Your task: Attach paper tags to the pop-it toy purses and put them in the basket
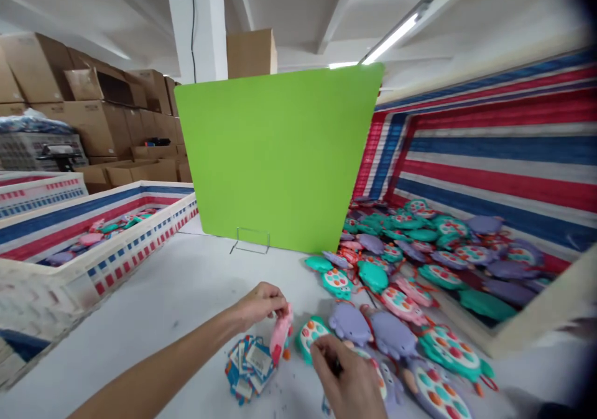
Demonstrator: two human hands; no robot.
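Note:
My left hand point(263, 305) pinches a pink animal-shaped pop-button toy point(280, 335) by its upper end, and the toy hangs on edge above the table. Just below it lies a loose pile of small blue-and-white printed cards point(252, 368). To the right, my right hand point(349, 378) is closed, fingers curled in toward the thumb. What it holds, if anything, is hidden. Beside that hand rest a green pop-button toy point(311, 338) and a purple toy point(351, 322), part of a spread of similar toys.
A striped-lined bin point(494, 164) on the right spills many green, purple and pink toys onto the white table point(186, 313). An upright green board point(280, 158) stands behind a small wire stand point(252, 242). At left is a white crate point(140, 245) with more toys; cardboard boxes point(102, 127) are stacked beyond.

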